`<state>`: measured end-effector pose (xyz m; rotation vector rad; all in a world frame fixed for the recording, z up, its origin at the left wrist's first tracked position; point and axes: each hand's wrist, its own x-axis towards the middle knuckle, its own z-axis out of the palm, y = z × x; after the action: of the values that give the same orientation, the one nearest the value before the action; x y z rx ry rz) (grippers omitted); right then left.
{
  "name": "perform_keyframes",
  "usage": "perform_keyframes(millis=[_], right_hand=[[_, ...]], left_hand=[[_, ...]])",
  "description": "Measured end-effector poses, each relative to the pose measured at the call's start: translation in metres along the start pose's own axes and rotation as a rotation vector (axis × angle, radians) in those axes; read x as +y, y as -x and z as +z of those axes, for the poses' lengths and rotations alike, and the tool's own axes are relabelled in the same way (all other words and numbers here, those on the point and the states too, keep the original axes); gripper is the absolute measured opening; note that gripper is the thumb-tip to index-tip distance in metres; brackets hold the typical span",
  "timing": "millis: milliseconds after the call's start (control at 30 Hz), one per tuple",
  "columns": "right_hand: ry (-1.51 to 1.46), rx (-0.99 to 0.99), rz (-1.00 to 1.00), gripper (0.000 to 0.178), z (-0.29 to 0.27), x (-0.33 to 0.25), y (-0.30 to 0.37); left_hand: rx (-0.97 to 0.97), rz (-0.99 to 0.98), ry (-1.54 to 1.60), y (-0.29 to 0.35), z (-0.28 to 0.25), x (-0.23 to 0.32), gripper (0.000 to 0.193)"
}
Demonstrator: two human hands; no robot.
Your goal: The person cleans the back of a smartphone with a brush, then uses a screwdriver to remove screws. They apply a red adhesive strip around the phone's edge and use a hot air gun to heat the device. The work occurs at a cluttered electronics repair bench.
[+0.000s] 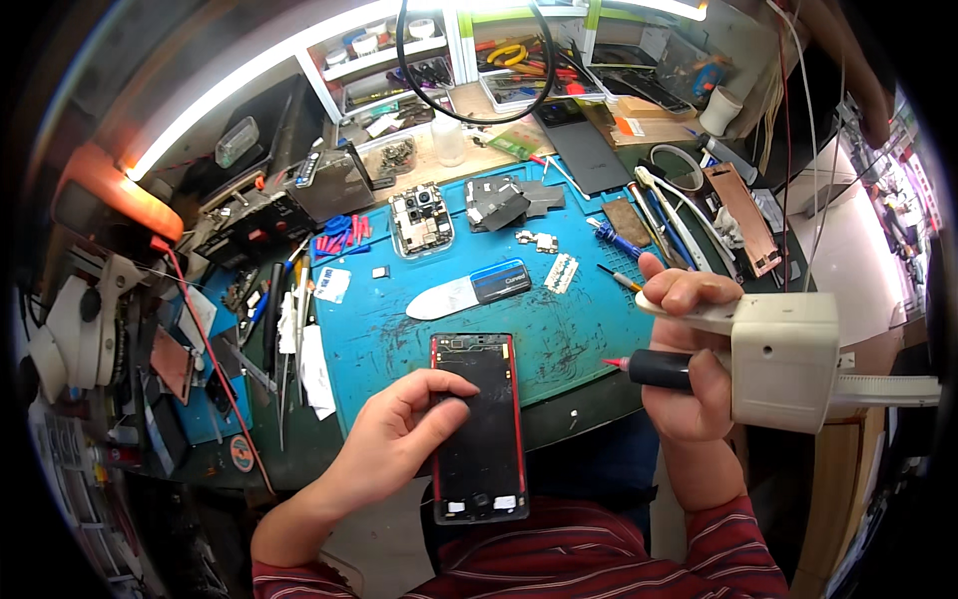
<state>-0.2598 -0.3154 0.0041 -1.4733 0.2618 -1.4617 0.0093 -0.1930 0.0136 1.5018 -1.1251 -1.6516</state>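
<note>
A red-framed phone body (481, 429) lies opened, back up, at the near edge of the blue work mat (559, 339). My left hand (399, 429) rests on its left side, thumb and fingers pressing the dark inner surface. My right hand (689, 369) is to the right of the phone, closed around a black-handled tool with a red tip (649, 369) that points left toward the phone. A white boxy device (783, 359) sits on that wrist. A removed circuit board (421, 220) lies further back on the mat.
A blue-and-white pry tool (469, 290), small metal shields (539, 240), a dark cover part (504, 205) and screwdrivers (619, 240) lie on the mat. Tweezers and tools (284, 329) crowd the left side. A microscope (80, 319) stands far left; shelves with pliers (519, 55) run behind.
</note>
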Motion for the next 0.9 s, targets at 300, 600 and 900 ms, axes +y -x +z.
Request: perform_keyframes(millis=[300, 600, 900], right_hand=[[-0.084, -0.025, -0.044, 0.037, -0.002, 0.01, 0.007], [-0.132, -0.014, -0.065, 0.04, -0.005, 0.01, 0.005], [-0.249, -0.064, -0.057, 0.045, 0.012, 0.012, -0.005]], left_hand=[[-0.14, 0.177, 0.264, 0.018, 0.008, -0.011, 0.075], [0.35, 0.412, -0.512, 0.017, 0.026, -0.019, 0.051], [0.418, 1.014, -1.22, 0.002, 0.025, -0.016, 0.036]])
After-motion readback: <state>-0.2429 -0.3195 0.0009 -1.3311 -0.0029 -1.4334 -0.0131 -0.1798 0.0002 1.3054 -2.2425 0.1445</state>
